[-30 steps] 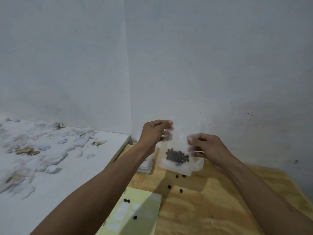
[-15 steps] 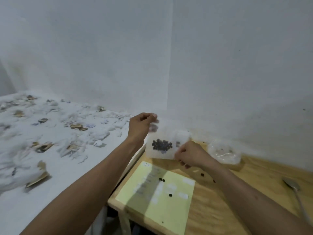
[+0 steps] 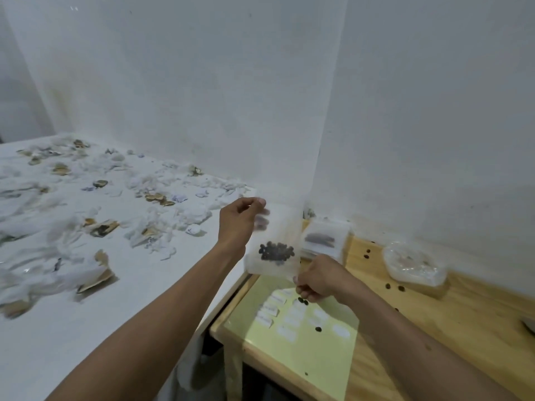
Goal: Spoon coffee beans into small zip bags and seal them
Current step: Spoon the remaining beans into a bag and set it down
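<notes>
Small clear plastic zip bag [image 3: 272, 244] with a clump of dark coffee beans [image 3: 276, 252] hangs in air above the pale wooden surface [image 3: 463, 319]. Left hand [image 3: 238, 224] grip pinches its top corner, right hand [image 3: 321, 277] grip pinches the bottom corner. Loose beans lie on a yellow-green sheet [image 3: 292, 354] below.

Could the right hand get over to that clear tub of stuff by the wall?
Probably yes: nothing stands between the right hand and the tub, but it is pinching the zip bag and would need to let go first.
</notes>
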Tool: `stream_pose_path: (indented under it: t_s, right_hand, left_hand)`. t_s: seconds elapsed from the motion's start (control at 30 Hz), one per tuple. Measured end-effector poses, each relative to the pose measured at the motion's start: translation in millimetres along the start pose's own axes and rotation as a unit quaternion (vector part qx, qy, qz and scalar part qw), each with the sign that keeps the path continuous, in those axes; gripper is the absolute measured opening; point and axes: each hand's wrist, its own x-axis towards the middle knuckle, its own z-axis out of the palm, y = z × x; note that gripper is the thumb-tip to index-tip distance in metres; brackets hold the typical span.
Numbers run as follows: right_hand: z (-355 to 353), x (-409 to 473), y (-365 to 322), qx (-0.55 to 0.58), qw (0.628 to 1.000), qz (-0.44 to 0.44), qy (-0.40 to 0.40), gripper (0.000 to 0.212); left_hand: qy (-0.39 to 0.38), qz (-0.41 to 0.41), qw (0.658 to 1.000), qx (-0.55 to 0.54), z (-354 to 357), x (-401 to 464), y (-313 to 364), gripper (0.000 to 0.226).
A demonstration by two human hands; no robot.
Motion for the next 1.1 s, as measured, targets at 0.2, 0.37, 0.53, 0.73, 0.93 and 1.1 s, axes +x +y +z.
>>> stream_pose_path:
  t_s: [0.2,0.37,0.53,0.73,0.93,1.1]
  right_hand:
    - [-39.0,-19.0,12.7,-0.04,0.998,-0.018,0.034,0.025]
    - [-96.4,-33.3,7.9,-0.036,0.977,-0.143,0.154,0.029]
    - [-120.7,-41.7,-0.3,-0.115,0.945,-0.201,0.229,0.029]
    - [-156.2,-42.7,24.7,-0.117,0.929,-0.183,0.301,0.031]
    - [-181.1,-48.8,52.8,-0.124,0.919,-0.142,0.346,0.033]
    - [-193.9,-54.7,65.3,-0.141,0.909,-0.119,0.374,0.034]
  left_hand:
    - [0.003,-0.008,0.999,-0.043,14.9,7.3,-1.2,0.017]
    - [-0.073,-0.034,0.995,-0.051,50.3,6.1,-4.3,0.019]
    - [-0.171,-0.053,0.984,-0.005,102.2,-11.7,-10.1,0.023]
    - [-0.226,-0.062,0.972,-0.014,163.6,-30.4,-9.3,0.024]
    - [-0.267,-0.058,0.962,-0.014,203.5,-44.7,-17.5,0.031]
    - [-0.313,-0.021,0.95,0.005,223.3,-51.2,-20.1,0.036]
